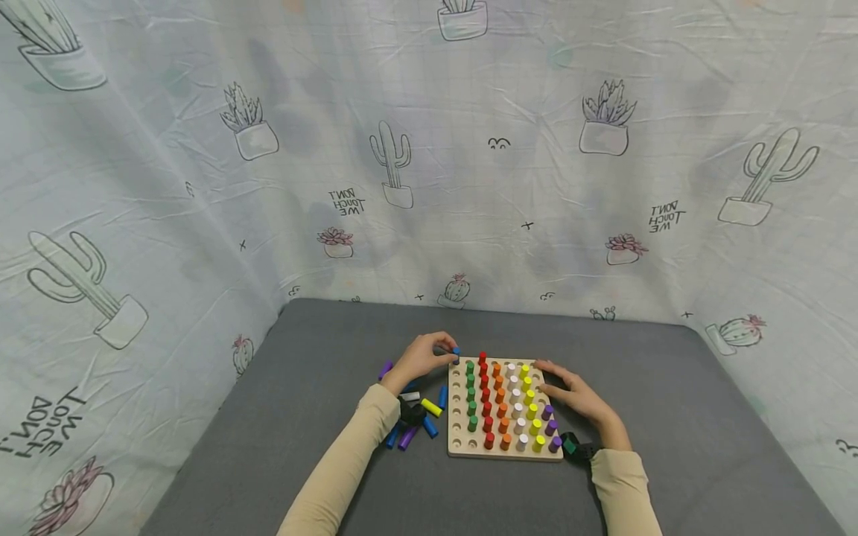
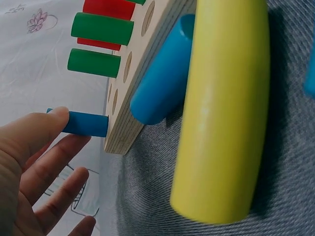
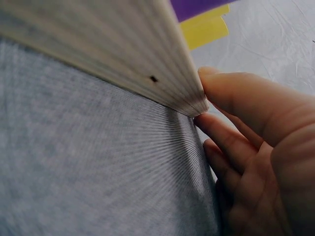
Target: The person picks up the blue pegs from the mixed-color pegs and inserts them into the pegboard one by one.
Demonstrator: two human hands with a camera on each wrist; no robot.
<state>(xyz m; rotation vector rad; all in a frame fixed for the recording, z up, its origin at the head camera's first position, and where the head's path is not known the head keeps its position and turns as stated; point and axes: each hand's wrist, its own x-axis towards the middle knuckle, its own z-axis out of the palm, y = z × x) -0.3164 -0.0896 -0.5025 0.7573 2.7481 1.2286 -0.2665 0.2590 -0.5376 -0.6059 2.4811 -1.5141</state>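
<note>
A square wooden pegboard (image 1: 464, 436) lies on the table, with upright columns of green, red, orange, white, yellow and purple pegs. At its far left corner my left hand (image 1: 422, 359) pinches a blue peg (image 2: 86, 124) between thumb and index finger. That peg's lower end meets the board in the left wrist view; how deep it sits in the hole, I cannot tell. The other left fingers are spread. My right hand (image 1: 575, 394) holds the board's right edge near the far corner, its thumb and fingers against the wood (image 3: 189, 93).
Loose pegs lie left of the board, including a yellow peg (image 1: 431, 407), a blue peg (image 1: 443, 397), a purple peg (image 1: 407, 438) and a white peg (image 1: 410, 396). Grey cloth covers the table (image 1: 509, 499). A printed curtain (image 1: 456, 186) hangs behind it.
</note>
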